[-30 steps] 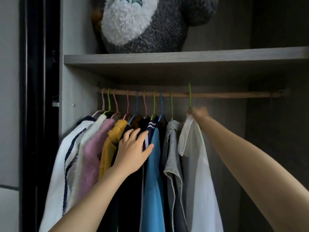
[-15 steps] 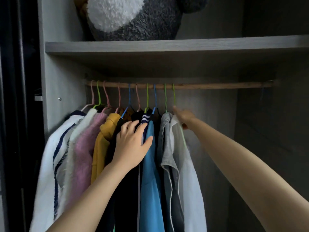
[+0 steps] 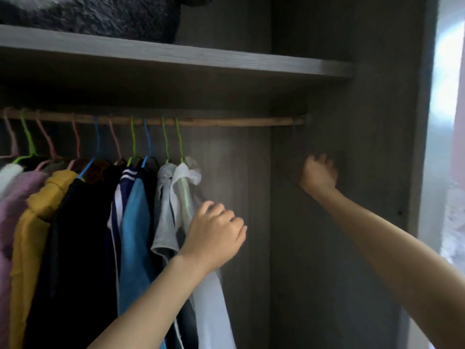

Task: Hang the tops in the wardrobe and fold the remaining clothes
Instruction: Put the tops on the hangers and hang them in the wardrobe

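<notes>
The sheer white shirt (image 3: 210, 303) hung lengthwise down from the wooden rail (image 3: 226, 121), just left of my loosely curled left hand (image 3: 214, 235), grip unclear to me; my empty, slack right hand (image 3: 318, 175) lay well right.

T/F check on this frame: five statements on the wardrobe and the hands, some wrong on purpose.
1. The white shirt hangs furthest right of the clothes on the rod. True.
2. The right hand grips the white shirt. False: it is off to the right, apart from the clothes, with nothing in it.
3. The right part of the rod has no hangers on it. True.
4. The yellow top hangs to the right of the blue top. False: it hangs to the left.
5. A grey plush toy sits on the shelf above the rod. True.
</notes>
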Tool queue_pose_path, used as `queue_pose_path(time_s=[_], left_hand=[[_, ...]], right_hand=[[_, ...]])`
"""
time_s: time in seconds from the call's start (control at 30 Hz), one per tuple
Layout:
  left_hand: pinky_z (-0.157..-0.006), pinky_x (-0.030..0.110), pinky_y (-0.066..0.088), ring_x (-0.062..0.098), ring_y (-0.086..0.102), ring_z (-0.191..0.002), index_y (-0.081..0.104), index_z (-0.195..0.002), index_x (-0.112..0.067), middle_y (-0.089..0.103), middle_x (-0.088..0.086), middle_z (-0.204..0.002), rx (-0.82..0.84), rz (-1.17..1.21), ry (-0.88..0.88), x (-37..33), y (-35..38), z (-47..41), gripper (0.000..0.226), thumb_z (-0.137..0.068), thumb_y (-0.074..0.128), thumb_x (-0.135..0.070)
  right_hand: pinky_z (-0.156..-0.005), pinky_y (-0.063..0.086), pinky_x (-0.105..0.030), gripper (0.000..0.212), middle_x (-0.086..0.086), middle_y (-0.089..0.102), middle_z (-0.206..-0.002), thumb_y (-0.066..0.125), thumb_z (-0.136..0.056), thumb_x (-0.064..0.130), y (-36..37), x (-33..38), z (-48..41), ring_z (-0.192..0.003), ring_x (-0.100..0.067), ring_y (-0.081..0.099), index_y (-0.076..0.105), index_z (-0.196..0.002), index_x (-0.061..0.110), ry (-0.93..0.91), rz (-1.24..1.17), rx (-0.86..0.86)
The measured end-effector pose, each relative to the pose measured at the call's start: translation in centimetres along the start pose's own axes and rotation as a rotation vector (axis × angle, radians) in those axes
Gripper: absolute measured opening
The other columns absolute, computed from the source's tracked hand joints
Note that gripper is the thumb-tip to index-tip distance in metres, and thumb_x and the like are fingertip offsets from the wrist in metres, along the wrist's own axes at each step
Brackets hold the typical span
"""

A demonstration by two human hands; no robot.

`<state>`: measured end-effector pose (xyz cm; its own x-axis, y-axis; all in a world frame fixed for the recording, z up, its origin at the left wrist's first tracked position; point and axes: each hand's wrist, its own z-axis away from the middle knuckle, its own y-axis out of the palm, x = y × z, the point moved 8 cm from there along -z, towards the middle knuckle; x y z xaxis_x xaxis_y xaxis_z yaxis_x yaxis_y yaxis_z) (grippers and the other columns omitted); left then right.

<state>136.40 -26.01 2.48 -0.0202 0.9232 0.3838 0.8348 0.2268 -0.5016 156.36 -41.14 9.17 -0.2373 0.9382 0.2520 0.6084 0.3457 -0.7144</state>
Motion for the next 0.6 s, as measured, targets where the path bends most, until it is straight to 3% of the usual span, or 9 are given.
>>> queue_pose_path(time_s=[0.07,0.13,0.17,0.27,0.3,0.37,0.43,0.53,0.6], left_hand=[[-0.059,0.027,0.045,0.022,0.058,-0.053,0.061,-0.051,-0.016,0.059,0.0,-0.052,0.133,0.026,-0.001,-1.4,1.3,0.3,0.038,-0.079,0.041,-0.032],[-0.062,0.03,0.045,0.023,0.062,-0.066,0.065,-0.062,-0.014,0.064,0.003,-0.064,0.304,0.034,-0.018,-1.8,3.5,1.3,0.04,-0.085,0.038,-0.033],[-0.067,0.032,0.045,0.024,0.062,-0.074,0.067,-0.071,-0.012,0.065,0.004,-0.072,0.365,0.019,-0.03,-1.6,4.6,1.8,0.039,-0.089,0.039,-0.033],[-0.054,0.033,0.048,0.023,0.062,-0.058,0.065,-0.056,-0.013,0.061,0.004,-0.057,0.498,-0.003,-0.109,-1.0,5.8,3.2,0.038,-0.081,0.045,-0.034],[-0.058,0.033,0.047,0.024,0.062,-0.063,0.066,-0.061,-0.012,0.063,0.005,-0.062,0.539,0.021,-0.116,-0.8,6.7,3.6,0.038,-0.083,0.044,-0.033],[-0.07,0.032,0.043,0.027,0.062,-0.08,0.069,-0.078,-0.011,0.067,0.007,-0.079,0.451,0.042,-0.115,-0.5,7.1,3.6,0.04,-0.09,0.038,-0.033],[-0.068,0.034,0.045,0.027,0.064,-0.077,0.069,-0.074,-0.011,0.068,0.007,-0.076,0.45,0.092,-0.149,-0.4,6.7,3.8,0.041,-0.087,0.037,-0.034],[-0.08,0.03,0.038,0.025,0.057,-0.099,0.066,-0.096,-0.011,0.065,0.006,-0.1,0.383,0.13,-0.147,-0.7,7.3,4.1,0.046,-0.096,0.028,-0.037],[-0.078,0.03,0.035,0.025,0.056,-0.101,0.064,-0.096,-0.01,0.065,0.007,-0.102,0.379,0.208,-0.177,-1.0,8.1,4.0,0.044,-0.097,0.03,-0.037]], right_hand=[[-0.088,0.042,-0.035,0.031,-0.019,0.054,-0.124,0.048,-0.096,0.02,2.2,-1.2,-0.3,-0.115,-0.033,0.052,0.052,-0.122,0.003,0.04,-0.146,0.171],[-0.078,0.04,-0.033,0.029,-0.022,0.057,-0.121,0.043,-0.098,0.015,3.7,-1.7,-0.5,-0.111,-0.034,0.055,0.054,-0.118,-0.003,0.08,-0.335,0.26],[-0.073,0.036,-0.032,0.03,-0.026,0.058,-0.118,0.042,-0.098,0.012,4.0,-1.7,-0.6,-0.109,-0.037,0.055,0.054,-0.117,-0.008,0.09,-0.405,0.26],[-0.068,0.034,-0.033,0.035,-0.032,0.059,-0.11,0.039,-0.1,0.014,4.1,-1.4,-0.8,-0.102,-0.042,0.057,0.056,-0.107,-0.015,0.101,-0.503,0.186],[-0.068,0.033,-0.033,0.036,-0.033,0.06,-0.108,0.038,-0.1,0.015,4.2,-1.4,-0.9,-0.101,-0.042,0.058,0.056,-0.106,-0.015,0.109,-0.531,0.169],[-0.067,0.032,-0.031,0.038,-0.033,0.061,-0.104,0.037,-0.1,0.017,4.2,-1.4,-1.0,-0.097,-0.043,0.059,0.058,-0.104,-0.014,0.118,-0.576,0.131],[-0.067,0.032,-0.032,0.039,-0.033,0.061,-0.101,0.037,-0.1,0.02,3.9,-1.4,-1.1,-0.094,-0.042,0.06,0.059,-0.101,-0.012,0.121,-0.607,0.099],[-0.068,0.033,-0.032,0.04,-0.032,0.061,-0.104,0.036,-0.101,0.021,2.9,-1.4,-0.5,-0.098,-0.042,0.059,0.06,-0.102,-0.011,0.099,-0.631,0.065],[-0.069,0.036,-0.034,0.039,-0.031,0.061,-0.107,0.036,-0.101,0.021,1.7,-1.8,-0.1,-0.101,-0.041,0.058,0.059,-0.105,-0.011,0.09,-0.617,0.046]])
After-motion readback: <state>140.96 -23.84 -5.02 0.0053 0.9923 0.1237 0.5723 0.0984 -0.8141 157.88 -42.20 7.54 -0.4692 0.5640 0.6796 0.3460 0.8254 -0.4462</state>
